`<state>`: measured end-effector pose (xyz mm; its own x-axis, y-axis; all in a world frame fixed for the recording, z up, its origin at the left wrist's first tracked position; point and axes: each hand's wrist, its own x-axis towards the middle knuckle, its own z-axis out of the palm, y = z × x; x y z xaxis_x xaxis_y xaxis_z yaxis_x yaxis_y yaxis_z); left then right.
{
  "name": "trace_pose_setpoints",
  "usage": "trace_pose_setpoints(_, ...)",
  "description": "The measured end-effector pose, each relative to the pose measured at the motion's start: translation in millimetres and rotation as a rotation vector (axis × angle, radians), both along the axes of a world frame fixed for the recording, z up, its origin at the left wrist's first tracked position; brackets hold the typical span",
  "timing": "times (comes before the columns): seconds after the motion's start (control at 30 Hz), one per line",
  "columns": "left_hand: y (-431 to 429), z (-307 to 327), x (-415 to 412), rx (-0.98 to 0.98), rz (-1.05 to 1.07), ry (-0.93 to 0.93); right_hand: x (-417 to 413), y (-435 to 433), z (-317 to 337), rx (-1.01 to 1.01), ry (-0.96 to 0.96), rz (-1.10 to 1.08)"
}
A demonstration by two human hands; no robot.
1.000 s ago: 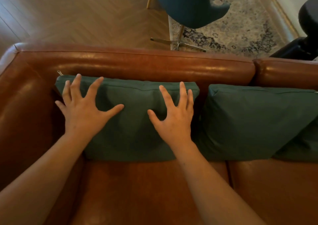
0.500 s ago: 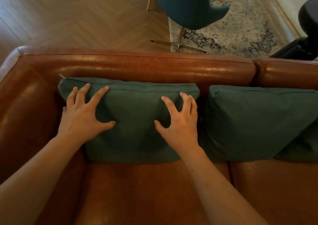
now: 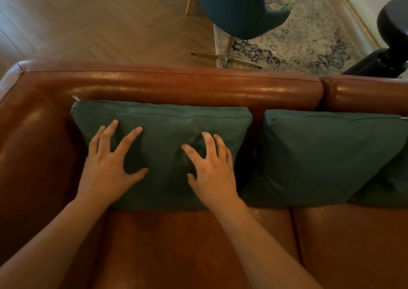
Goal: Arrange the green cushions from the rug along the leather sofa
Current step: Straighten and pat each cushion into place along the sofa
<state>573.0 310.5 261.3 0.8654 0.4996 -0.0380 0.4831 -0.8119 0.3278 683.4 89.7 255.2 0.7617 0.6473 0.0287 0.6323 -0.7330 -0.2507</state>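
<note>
Green rectangular fabric cushion (image 3: 163,120) leans against the brown leather sofa (image 3: 176,85) backrest at 12 o'clock. My left grip (image 3: 108,169) and right grip (image 3: 212,173) press it, fingers spread, clasping nothing. Risk: if I push low, the base slides forward and the cushion slumps.

Illumination: dim and warm. Soft glare bands lie on the brown leather sofa (image 3: 167,85) backrest toward 12 o'clock. Deep shadow sits between the left green fabric cushion (image 3: 165,131) and the right green fabric cushion (image 3: 320,156). Lines bow at 9 o'clock; detail is slightly soft.
</note>
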Motion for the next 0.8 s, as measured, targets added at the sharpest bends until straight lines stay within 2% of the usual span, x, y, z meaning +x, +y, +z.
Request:
trace_pose_setpoints(0.07, 1, 2, 2, -0.14, 0.154, -0.143, 0, -4, -1, 0.062, -0.019, -0.026)
trace_pose_setpoints(0.13, 5, 2, -1, -0.27, 0.359, -0.262, -1, -11, -3, 0.184, -0.027, -0.163)
trace_pose_setpoints(0.2, 10, -4, -4, -0.423, 0.492, -0.3, -3, -21, -10, 0.343, 0.078, -0.384)
trace_pose_setpoints(0.27, 15, -10, -5, -0.483, 0.514, -0.26, -3, -26, -20, 0.48, 0.247, -0.503)
trace_pose_setpoints(0.33, 19, -14, -4, -0.467, 0.493, -0.217, 1, -26, -27, 0.539, 0.334, -0.49)
trace_pose_setpoints(0.4, 21, -15, -2, -0.495, 0.506, -0.258, 7, -25, -27, 0.564, 0.366, -0.474)
trace_pose_setpoints(0.53, 17, -20, -14, -0.788, 0.755, -0.517, 10, -35, -30, 0.666, 0.394, -0.538)
trace_pose_setpoints(0.6, 15, -27, -20, -0.953, 0.876, -0.488, 6, -44, -40, 0.669, 0.503, -0.65)
trace_pose_setpoints(0.7, 9, -38, -21, -1.194, 0.894, -0.388, -1, -45, -59, 0.65, 0.775, -0.724)
trace_pose_setpoints(0.8, 8, -41, -13, -1.194, 0.874, -0.354, 4, -35, -74, 0.627, 0.84, -0.714)
